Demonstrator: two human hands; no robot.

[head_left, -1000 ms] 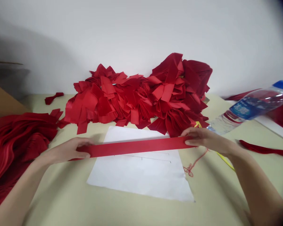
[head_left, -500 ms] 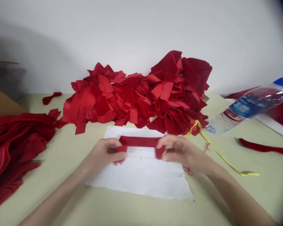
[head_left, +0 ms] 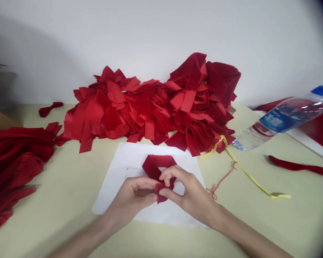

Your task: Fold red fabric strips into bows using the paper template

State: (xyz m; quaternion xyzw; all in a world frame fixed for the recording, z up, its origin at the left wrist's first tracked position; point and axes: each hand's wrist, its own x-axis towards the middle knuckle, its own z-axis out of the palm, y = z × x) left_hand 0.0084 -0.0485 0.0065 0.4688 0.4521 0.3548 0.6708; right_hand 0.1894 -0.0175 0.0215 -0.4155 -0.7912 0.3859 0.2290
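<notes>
A red ribbon strip (head_left: 157, 166) is bent into a loop over the white paper sheet (head_left: 123, 163), its two ends crossed near me. My left hand (head_left: 133, 197) pinches the crossed ends from the left. My right hand (head_left: 187, 191) pinches them from the right, thumb and fingers closed on the ribbon. The loop's far part rests on the paper, which bears faint drawn lines.
A big heap of folded red ribbon pieces (head_left: 156, 105) lies against the wall. Long red strips (head_left: 13, 161) pile at the left. A plastic water bottle (head_left: 282, 118) lies at the right, with a yellow tape (head_left: 244, 172), a red thread (head_left: 220, 182) and a loose red strip (head_left: 298, 166).
My hands came together from the strip's far ends to the middle of the paper. The flat strip is now folded into a loop with its ends crossed.
</notes>
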